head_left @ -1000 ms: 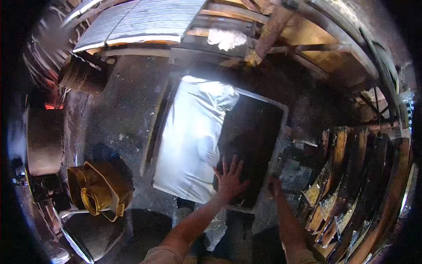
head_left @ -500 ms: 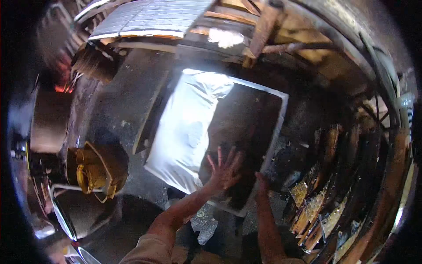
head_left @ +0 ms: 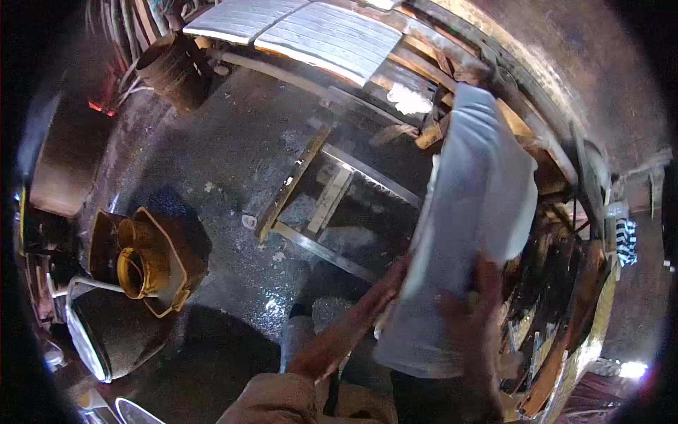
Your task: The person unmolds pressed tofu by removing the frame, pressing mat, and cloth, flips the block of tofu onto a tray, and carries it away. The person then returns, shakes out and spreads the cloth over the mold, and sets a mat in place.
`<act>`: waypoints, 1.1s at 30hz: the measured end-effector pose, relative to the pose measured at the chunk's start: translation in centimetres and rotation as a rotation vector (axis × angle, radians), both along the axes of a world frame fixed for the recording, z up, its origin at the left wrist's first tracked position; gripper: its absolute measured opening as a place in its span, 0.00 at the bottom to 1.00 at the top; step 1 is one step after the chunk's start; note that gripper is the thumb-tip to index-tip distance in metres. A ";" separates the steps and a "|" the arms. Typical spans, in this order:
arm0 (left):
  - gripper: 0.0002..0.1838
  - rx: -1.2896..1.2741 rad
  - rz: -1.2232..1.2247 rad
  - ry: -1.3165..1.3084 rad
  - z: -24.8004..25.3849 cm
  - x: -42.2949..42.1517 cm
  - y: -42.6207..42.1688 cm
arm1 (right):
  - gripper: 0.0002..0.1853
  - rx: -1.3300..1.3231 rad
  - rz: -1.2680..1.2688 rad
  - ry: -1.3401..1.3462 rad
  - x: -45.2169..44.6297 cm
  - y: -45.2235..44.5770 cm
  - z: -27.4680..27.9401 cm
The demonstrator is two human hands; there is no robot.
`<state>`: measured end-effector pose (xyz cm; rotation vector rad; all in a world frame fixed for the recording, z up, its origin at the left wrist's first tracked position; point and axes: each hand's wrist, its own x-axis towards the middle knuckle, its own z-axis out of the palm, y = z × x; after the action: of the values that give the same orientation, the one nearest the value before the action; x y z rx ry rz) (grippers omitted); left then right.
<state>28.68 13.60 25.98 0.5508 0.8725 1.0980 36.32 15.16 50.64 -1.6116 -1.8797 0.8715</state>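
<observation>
White panel (head_left: 466, 169) is held tilted at 3 o'clock — left hand (head_left: 395, 278) is set at its left edge, right hand (head_left: 472, 300) against its face; finger closure can't be told on either. Frame (head_left: 291, 185) is seen at panel's 9 o'clock.

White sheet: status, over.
White sheet tilted up beside low frame. Left hand at left edge, right hand against face. Wood pile close right.

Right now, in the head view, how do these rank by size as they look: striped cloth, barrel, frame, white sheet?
1. White sheet
2. Frame, partly hidden by the white sheet
3. Barrel
4. Striped cloth
</observation>
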 end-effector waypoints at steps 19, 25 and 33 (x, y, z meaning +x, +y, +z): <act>0.35 -0.795 0.808 -0.106 -36.3 -11.3 -21.2 | 0.37 -0.023 0.542 -0.493 -14.5 -8.1 -36.9; 0.32 -0.752 0.816 -0.078 -36.7 -14.3 -20.1 | 0.35 -0.125 0.539 -0.332 -16.0 -8.4 -40.6; 0.28 -0.379 1.049 0.187 -36.0 -22.3 -25.3 | 0.26 -0.605 -0.492 1.390 -15.8 -6.8 -36.8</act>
<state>6.37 -11.67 -10.05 -0.1853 1.5663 1.7644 20.55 8.36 13.84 -1.0476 -0.2554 1.7411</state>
